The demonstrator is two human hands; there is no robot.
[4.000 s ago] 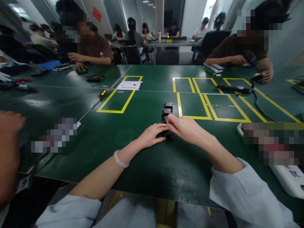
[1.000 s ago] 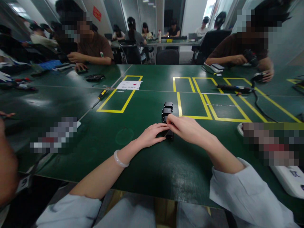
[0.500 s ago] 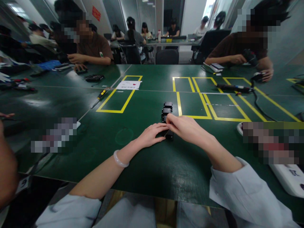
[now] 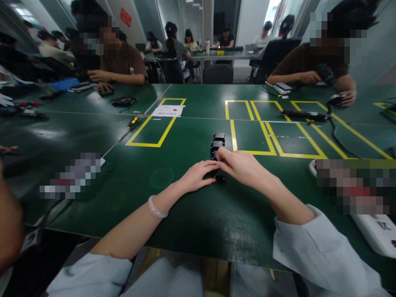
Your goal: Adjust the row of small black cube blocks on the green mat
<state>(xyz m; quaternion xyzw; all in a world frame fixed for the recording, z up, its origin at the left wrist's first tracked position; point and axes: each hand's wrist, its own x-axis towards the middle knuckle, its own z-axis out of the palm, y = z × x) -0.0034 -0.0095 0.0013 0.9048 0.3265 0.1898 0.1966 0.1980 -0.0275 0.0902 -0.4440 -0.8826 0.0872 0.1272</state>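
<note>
A row of small black blocks (image 4: 218,143) runs away from me on the green table (image 4: 185,222). My left hand (image 4: 198,175) holds the near end of the row from the left, its thumb and fingertips against the black parts. Over the same end, my right hand (image 4: 239,165) is closed in a pinch on a thin metal rod (image 4: 217,173). The rod slants down towards the nearest block between my hands. Its upper part is hidden by my right fingers, so its kind cannot be made out. My hands cover part of the near blocks.
Yellow tape outlines (image 4: 144,144) mark the table, with a paper sheet (image 4: 168,110) and a yellow-black screwdriver (image 4: 132,122) at left. A black pen-like tool (image 4: 305,115) with a cable lies at right. White-edged objects (image 4: 375,233) flank me. Two people sit opposite; one holds a dark tool.
</note>
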